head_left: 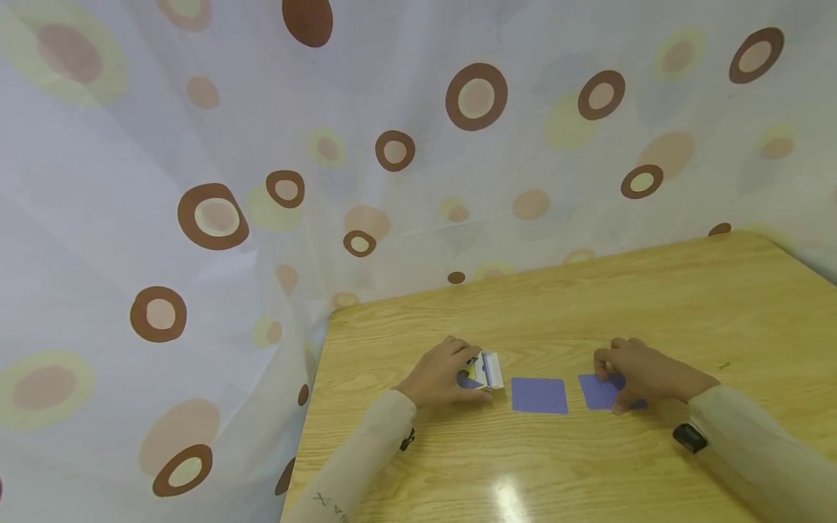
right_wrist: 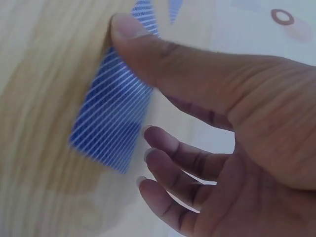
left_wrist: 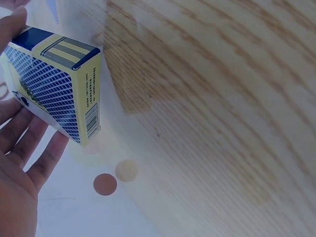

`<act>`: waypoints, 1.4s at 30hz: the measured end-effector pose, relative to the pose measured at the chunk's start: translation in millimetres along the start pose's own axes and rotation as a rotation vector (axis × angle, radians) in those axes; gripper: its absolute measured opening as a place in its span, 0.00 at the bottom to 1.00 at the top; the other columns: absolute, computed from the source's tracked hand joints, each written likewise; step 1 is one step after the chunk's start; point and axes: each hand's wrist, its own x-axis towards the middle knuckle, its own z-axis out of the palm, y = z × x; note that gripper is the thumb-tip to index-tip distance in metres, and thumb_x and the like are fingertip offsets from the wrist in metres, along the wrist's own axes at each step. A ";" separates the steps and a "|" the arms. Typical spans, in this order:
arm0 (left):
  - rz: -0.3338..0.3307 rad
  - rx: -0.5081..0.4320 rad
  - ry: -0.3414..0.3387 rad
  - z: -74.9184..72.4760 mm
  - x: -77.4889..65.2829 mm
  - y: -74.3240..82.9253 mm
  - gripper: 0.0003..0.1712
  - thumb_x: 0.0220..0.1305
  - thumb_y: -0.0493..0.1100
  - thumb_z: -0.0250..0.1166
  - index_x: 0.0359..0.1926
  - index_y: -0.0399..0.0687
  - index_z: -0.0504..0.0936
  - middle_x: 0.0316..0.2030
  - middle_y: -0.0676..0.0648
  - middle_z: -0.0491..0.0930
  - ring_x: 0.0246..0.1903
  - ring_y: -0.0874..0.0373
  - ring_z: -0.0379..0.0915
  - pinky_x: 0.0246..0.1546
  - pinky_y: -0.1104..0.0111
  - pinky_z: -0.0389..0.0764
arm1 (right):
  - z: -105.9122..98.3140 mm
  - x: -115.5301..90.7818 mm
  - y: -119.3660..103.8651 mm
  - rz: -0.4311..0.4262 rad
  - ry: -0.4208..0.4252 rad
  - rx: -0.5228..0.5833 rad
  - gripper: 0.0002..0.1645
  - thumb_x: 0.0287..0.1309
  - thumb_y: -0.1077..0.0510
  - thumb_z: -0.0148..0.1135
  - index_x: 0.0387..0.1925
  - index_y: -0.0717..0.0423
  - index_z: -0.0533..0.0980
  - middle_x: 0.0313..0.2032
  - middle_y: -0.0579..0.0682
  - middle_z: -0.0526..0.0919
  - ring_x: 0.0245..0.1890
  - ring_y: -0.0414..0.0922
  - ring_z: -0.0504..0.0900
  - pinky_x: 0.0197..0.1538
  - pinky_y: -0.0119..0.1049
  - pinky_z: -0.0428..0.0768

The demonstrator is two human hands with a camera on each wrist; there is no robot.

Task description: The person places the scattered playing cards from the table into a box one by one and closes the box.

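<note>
My left hand (head_left: pixel 445 372) grips a playing card box (left_wrist: pixel 54 79), blue-patterned and cream with a barcode on one end. In the head view the white flap of the box points right, toward the cards. A blue-backed playing card (head_left: pixel 539 396) lies face down on the table just right of the box. Farther right, my right hand (head_left: pixel 644 374) holds a second blue-backed card (right_wrist: pixel 111 108) by its edges from above. Its thumb (right_wrist: pixel 133 39) is at one long edge, while the other fingers are curled and the index fingertip is hidden in the right wrist view.
The wooden table (head_left: pixel 588 312) runs out to a patterned white curtain (head_left: pixel 418 203) at the back and left. A black band (head_left: pixel 689 437) is at the right wrist, and another strap (head_left: pixel 407 439) shows at the left. A small mark (head_left: pixel 724 365) is on the tabletop at right.
</note>
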 end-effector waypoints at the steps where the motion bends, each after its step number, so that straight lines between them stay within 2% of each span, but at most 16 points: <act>1: 0.001 0.002 0.001 0.1 -0.2 -0.4 0.51 0.56 0.75 0.69 0.70 0.48 0.74 0.59 0.51 0.76 0.57 0.59 0.70 0.55 0.70 0.76 | -0.6 2.1 -3.1 -0.015 0.005 -0.001 0.30 0.36 0.43 0.86 0.36 0.45 0.74 0.38 0.46 0.73 0.38 0.46 0.68 0.39 0.42 0.72; 4: -0.002 0.006 0.003 0.7 -0.5 -1.4 0.51 0.57 0.75 0.69 0.70 0.48 0.74 0.59 0.51 0.76 0.57 0.60 0.70 0.54 0.70 0.76 | 2.1 12.0 -15.6 -0.064 0.033 0.010 0.31 0.42 0.39 0.83 0.42 0.48 0.77 0.39 0.48 0.75 0.39 0.46 0.71 0.41 0.43 0.73; 7: -0.005 0.002 0.007 0.7 -0.6 -1.8 0.51 0.56 0.75 0.69 0.70 0.48 0.74 0.59 0.51 0.76 0.57 0.60 0.70 0.54 0.71 0.76 | 10.8 24.7 -31.6 -0.086 0.056 0.005 0.38 0.43 0.35 0.81 0.48 0.56 0.79 0.41 0.49 0.77 0.41 0.47 0.73 0.45 0.48 0.75; 10: 0.005 -0.003 0.011 1.6 -0.2 -2.8 0.51 0.57 0.75 0.69 0.70 0.48 0.74 0.59 0.52 0.76 0.56 0.60 0.70 0.53 0.71 0.76 | 20.6 34.9 -44.8 -0.063 0.051 -0.047 0.42 0.38 0.37 0.85 0.47 0.60 0.79 0.40 0.49 0.76 0.40 0.49 0.73 0.45 0.50 0.77; 13: 0.020 0.000 0.020 3.3 0.4 -3.8 0.51 0.57 0.76 0.68 0.70 0.48 0.75 0.58 0.52 0.77 0.56 0.61 0.70 0.53 0.72 0.76 | 26.3 39.8 -54.5 -0.018 0.026 -0.092 0.40 0.32 0.42 0.90 0.42 0.59 0.78 0.37 0.50 0.74 0.38 0.50 0.72 0.43 0.49 0.79; 18: 0.024 0.010 0.032 5.2 0.3 -5.7 0.51 0.56 0.76 0.68 0.69 0.48 0.75 0.58 0.52 0.77 0.56 0.61 0.70 0.52 0.72 0.76 | 24.8 39.5 -66.5 0.046 0.002 -0.056 0.37 0.29 0.50 0.91 0.38 0.59 0.76 0.36 0.51 0.71 0.37 0.49 0.70 0.41 0.46 0.79; 29: 0.028 0.007 0.042 3.9 -1.7 -5.9 0.51 0.56 0.75 0.69 0.69 0.47 0.75 0.58 0.51 0.77 0.56 0.60 0.71 0.53 0.72 0.77 | 26.1 46.5 -69.3 0.028 -0.018 -0.090 0.35 0.27 0.54 0.92 0.34 0.55 0.74 0.34 0.49 0.69 0.36 0.48 0.70 0.39 0.43 0.76; 37: 0.032 0.018 0.035 2.1 -1.2 -4.9 0.51 0.56 0.76 0.69 0.69 0.47 0.75 0.58 0.51 0.77 0.55 0.60 0.70 0.52 0.74 0.76 | 19.7 44.6 -70.7 0.032 -0.084 -0.008 0.37 0.28 0.55 0.91 0.35 0.52 0.70 0.33 0.47 0.70 0.33 0.44 0.68 0.36 0.38 0.73; 42: 0.026 0.031 0.028 2.7 -1.2 -5.2 0.50 0.56 0.75 0.69 0.69 0.48 0.75 0.58 0.52 0.77 0.56 0.61 0.70 0.53 0.74 0.76 | 17.0 42.4 -74.1 -0.009 -0.044 -0.010 0.38 0.27 0.55 0.91 0.35 0.52 0.69 0.32 0.44 0.73 0.32 0.43 0.70 0.36 0.38 0.75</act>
